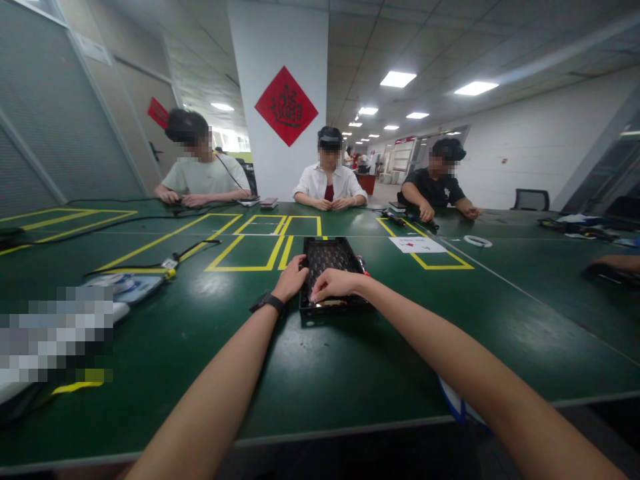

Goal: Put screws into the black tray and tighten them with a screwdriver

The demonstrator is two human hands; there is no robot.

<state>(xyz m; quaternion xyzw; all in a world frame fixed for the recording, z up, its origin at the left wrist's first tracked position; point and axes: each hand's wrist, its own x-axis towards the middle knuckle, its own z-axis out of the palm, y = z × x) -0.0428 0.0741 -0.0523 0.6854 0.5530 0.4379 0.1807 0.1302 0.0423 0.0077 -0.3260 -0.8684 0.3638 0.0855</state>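
A black tray (pixel 330 252) with a grid of small parts lies on the green table (pixel 350 373) in front of me. My left hand (pixel 291 280), with a dark watch on its wrist, rests at the tray's left edge, fingers curled against the rim. My right hand (pixel 334 285) lies over the tray's near end, fingers bent down into it. Whether either hand holds a small part is hidden. A red and black pen-like thing (pixel 363 265) lies along the tray's right side.
Three people sit at the far side of the table. Yellow tape rectangles (pixel 250 250) mark the tabletop. A white sheet (pixel 417 245) and a tape ring (pixel 477 241) lie to the right, cables (pixel 150 257) to the left, and another person's hand (pixel 613 265) at the far right.
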